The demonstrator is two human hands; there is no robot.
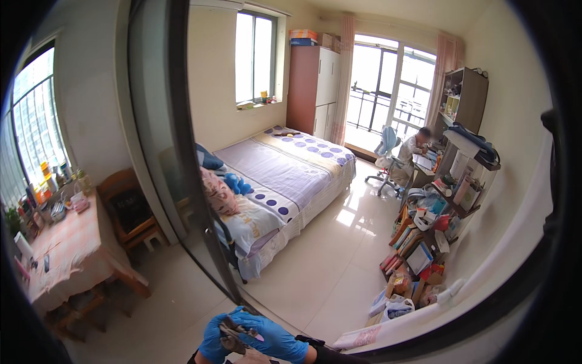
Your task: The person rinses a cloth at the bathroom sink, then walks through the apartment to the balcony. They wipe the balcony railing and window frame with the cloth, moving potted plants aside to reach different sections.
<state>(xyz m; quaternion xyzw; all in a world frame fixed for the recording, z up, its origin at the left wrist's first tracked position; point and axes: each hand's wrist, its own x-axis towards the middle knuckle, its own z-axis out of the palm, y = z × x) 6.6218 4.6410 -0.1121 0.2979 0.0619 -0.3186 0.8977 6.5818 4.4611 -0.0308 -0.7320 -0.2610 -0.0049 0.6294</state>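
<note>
Both my hands wear blue gloves and meet low in front of me, before the dark frame of a sliding door [209, 242]. A crumpled grey-brown cloth [230, 341] is bunched between them. My left hand [212, 341] is curled around its left side. From the right, my right hand [276, 341] closes on the same cloth, its fingers bent over the top. A small pale and purple patch shows by the right fingers; I cannot make out what it is. The lower part of the cloth runs toward the bottom edge of the picture.
Beyond the door frame stands a bed [303, 165] with a purple-patterned cover. At left are a table [79, 242] with a checked cloth and a wooden chair [127, 206]. Crowded shelves [418, 233] line the right wall. A person [415, 148] sits at a desk far back.
</note>
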